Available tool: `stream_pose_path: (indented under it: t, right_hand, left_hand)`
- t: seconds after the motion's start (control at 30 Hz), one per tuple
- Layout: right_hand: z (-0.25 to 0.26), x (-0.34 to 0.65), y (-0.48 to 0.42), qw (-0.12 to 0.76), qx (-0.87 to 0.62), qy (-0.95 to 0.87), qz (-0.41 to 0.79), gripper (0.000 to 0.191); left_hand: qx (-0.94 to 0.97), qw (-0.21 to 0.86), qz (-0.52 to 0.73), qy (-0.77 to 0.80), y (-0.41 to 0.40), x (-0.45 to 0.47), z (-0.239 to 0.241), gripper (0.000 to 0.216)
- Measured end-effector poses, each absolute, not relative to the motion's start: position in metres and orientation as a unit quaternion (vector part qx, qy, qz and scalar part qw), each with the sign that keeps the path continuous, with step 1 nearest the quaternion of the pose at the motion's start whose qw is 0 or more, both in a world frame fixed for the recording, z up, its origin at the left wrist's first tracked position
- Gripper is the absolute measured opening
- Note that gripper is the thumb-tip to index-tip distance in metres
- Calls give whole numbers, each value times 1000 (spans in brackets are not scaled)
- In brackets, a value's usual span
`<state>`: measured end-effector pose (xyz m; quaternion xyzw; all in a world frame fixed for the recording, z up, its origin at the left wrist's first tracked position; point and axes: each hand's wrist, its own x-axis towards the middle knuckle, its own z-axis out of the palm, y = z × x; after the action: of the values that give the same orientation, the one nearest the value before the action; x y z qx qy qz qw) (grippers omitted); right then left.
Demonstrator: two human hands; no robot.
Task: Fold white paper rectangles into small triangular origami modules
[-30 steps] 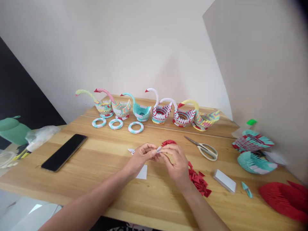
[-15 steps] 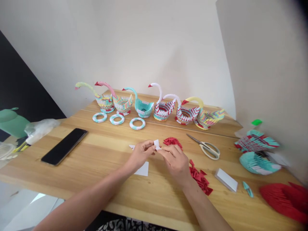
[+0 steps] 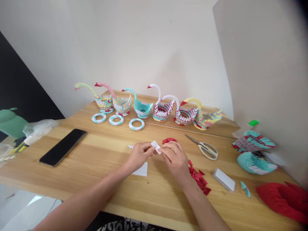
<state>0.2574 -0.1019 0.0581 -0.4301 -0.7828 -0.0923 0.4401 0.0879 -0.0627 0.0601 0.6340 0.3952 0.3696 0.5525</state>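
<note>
Between my two hands is a small piece of white paper (image 3: 156,146), held up above the wooden table (image 3: 101,179). My left hand (image 3: 141,155) pinches its left side and my right hand (image 3: 175,160) pinches its right side, fingers closed on both. Below my left hand lies a flat white paper sheet (image 3: 141,170), partly covered by the wrist. A white paper tip (image 3: 130,147) shows behind the left hand. Folded red paper pieces (image 3: 199,178) lie in a heap beside my right wrist, and a second red pile (image 3: 169,140) sits just beyond that hand.
Several folded-paper swans (image 3: 143,109) stand along the back, with paper rings (image 3: 136,124) before them. Scissors (image 3: 207,150), a white box (image 3: 224,179) and a red paper model (image 3: 281,199) are on the right. A phone (image 3: 64,147) lies on the left.
The white paper between my hands has turned and now shows a flatter, tilted face. Both hands stay in nearly the same place; the whole view has shifted slightly.
</note>
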Motion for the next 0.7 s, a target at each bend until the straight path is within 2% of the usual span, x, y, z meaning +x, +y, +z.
stream_pose_path:
  t: [0.2,0.37,0.7]
  right_hand:
    - [54,256,-103,502,-497,-698,118,10]
    - [54,255,-103,513,-545,-601,281,13]
    - [55,254,-103,519,-539,-564,350,17]
  left_hand:
    - [673,503,382,386,-66,87,59,28]
    - [680,510,375,371,-67,86,60,28]
    - [680,526,369,353,-66,86,61,26]
